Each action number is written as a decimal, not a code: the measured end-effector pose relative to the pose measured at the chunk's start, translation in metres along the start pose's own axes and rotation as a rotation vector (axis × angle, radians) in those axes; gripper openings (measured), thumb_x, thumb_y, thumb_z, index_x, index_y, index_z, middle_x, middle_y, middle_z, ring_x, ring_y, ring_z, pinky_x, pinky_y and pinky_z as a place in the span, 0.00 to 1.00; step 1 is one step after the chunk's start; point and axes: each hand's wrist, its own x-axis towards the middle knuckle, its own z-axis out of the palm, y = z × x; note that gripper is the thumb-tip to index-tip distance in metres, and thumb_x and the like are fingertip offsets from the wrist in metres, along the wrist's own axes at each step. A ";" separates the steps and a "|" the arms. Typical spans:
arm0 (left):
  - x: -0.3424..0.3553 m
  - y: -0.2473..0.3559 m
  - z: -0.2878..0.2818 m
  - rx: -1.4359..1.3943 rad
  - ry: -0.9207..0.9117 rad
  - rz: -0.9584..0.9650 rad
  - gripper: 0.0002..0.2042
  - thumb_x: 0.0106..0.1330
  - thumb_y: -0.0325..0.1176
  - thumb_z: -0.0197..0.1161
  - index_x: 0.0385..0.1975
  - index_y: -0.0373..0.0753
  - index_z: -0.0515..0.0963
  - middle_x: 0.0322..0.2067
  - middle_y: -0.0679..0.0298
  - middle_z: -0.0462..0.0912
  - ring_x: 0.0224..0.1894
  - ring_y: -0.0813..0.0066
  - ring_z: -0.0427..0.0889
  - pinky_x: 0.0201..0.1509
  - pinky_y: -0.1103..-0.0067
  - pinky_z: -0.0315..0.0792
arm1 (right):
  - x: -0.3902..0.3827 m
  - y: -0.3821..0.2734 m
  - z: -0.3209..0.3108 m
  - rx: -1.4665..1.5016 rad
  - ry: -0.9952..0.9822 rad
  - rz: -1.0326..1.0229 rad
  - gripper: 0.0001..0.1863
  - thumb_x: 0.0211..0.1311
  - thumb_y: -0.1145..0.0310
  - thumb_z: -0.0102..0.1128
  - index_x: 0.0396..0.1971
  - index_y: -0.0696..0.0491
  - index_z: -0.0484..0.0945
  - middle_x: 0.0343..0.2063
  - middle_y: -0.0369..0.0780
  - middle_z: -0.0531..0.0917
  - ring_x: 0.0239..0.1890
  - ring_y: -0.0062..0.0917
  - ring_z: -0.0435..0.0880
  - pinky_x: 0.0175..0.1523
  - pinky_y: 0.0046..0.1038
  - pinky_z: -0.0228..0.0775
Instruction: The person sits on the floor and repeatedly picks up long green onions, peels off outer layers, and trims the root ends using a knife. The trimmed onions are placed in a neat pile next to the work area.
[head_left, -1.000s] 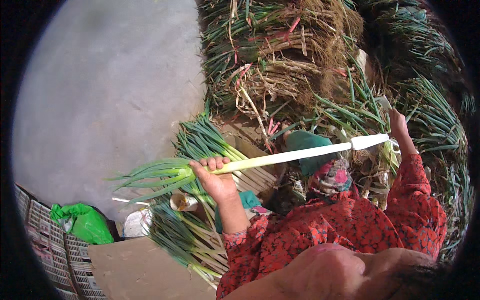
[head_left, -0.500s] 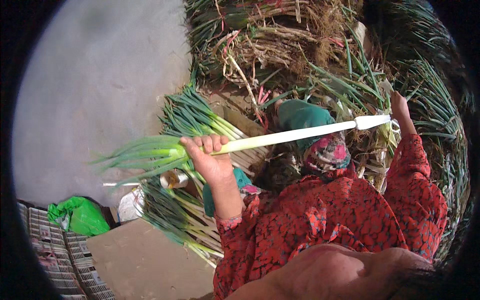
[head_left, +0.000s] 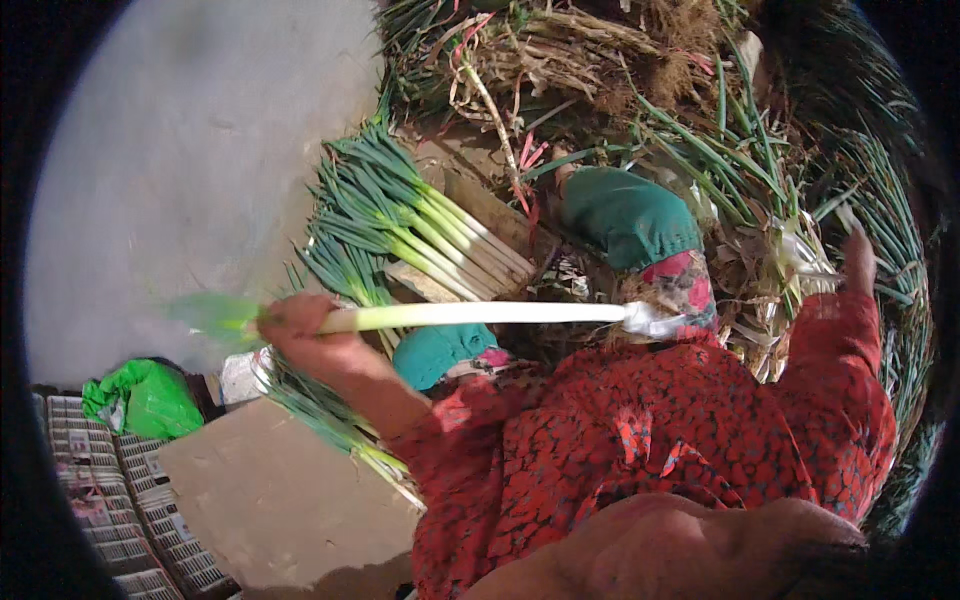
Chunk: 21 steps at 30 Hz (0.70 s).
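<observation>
My left hand (head_left: 300, 325) is closed around a long green onion (head_left: 480, 315) near its green tops. The white stalk stretches rightward across my lap, almost level, its root end blurred by my knee. Off to the right, my right hand (head_left: 858, 258) has come away from the stalk. Its fingers look pressed together, with a small pale bit at their tips that is too blurred to name. Below that hand lie pale peeled skins (head_left: 800, 250). Beyond my left hand, a row of cleaned green onions (head_left: 455, 235) rests with white ends toward me.
Bundles of unpeeled green onions (head_left: 590, 60) with dry roots are heaped at the far side. More green stalks (head_left: 880, 200) line the right. A cardboard sheet (head_left: 285, 495), a green plastic bag (head_left: 150, 400) and slatted crates (head_left: 85, 470) sit at the lower left.
My left hand has moved left and nearer me with the green onion, whose root end swung toward my lap. My right hand has moved right, away from the stalk.
</observation>
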 end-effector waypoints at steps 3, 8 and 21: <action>-0.001 0.015 -0.001 0.004 0.121 -0.025 0.18 0.61 0.38 0.49 0.10 0.49 0.53 0.09 0.75 0.51 0.12 0.86 0.52 0.16 0.85 0.51 | -0.015 -0.019 -0.014 -0.193 -0.328 0.224 0.16 0.55 0.63 0.40 0.41 0.52 0.70 0.38 0.50 0.75 0.41 0.42 0.74 0.43 0.39 0.67; -0.002 -0.036 0.021 -0.094 -0.059 -0.121 0.21 0.58 0.51 0.50 0.09 0.48 0.56 0.09 0.76 0.50 0.14 0.86 0.52 0.18 0.87 0.51 | -0.044 -0.239 -0.078 -0.054 -0.058 -0.229 0.22 0.53 0.58 0.48 0.47 0.52 0.66 0.48 0.47 0.68 0.51 0.39 0.66 0.53 0.35 0.58; 0.026 -0.037 0.014 0.517 0.149 -0.057 0.10 0.61 0.36 0.49 0.33 0.35 0.65 0.23 0.65 0.68 0.21 0.75 0.66 0.29 0.79 0.64 | -0.233 -0.565 -0.100 0.912 -1.049 -1.099 0.16 0.58 0.61 0.49 0.37 0.55 0.60 0.17 0.49 0.73 0.22 0.44 0.75 0.25 0.37 0.64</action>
